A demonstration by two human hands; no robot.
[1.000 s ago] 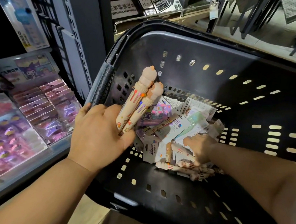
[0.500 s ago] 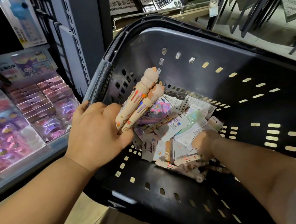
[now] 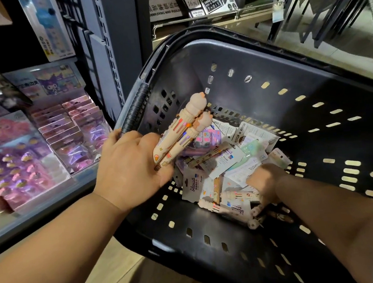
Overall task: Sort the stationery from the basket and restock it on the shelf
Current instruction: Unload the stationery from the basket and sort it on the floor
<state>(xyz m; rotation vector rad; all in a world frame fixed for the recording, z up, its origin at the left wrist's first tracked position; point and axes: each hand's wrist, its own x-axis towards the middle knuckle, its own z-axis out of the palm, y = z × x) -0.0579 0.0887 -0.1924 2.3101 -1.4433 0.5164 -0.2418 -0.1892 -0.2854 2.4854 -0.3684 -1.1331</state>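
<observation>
While tilting toward the camera, the black slotted basket (image 3: 254,71) is taking up the middle and right of the frame, its ribbed handle (image 3: 134,111) running along the left rim. At the left of the frame, the shelf (image 3: 39,212) is carrying rows of pink and purple packets (image 3: 66,130). In the basket's bottom, a jumble of white-backed card packs (image 3: 228,160) is lying, with loose pens (image 3: 210,205) mixed in at its lower edge. The left hand (image 3: 129,169) is sitting at the basket's left rim, fingertips touching the handle's lower end, and is gripping two pens (image 3: 186,130) between curled fingers and thumb. These are fat cream barrels with coloured slider tabs and rounded, eared caps. They are sticking up and right out of the fist, side by side and touching, above the packs. The right hand (image 3: 264,184) is reaching into the jumble at lower right, knuckles up. Its fingers are lying hidden among the loose pens, so whether it is holding one cannot be told.
</observation>
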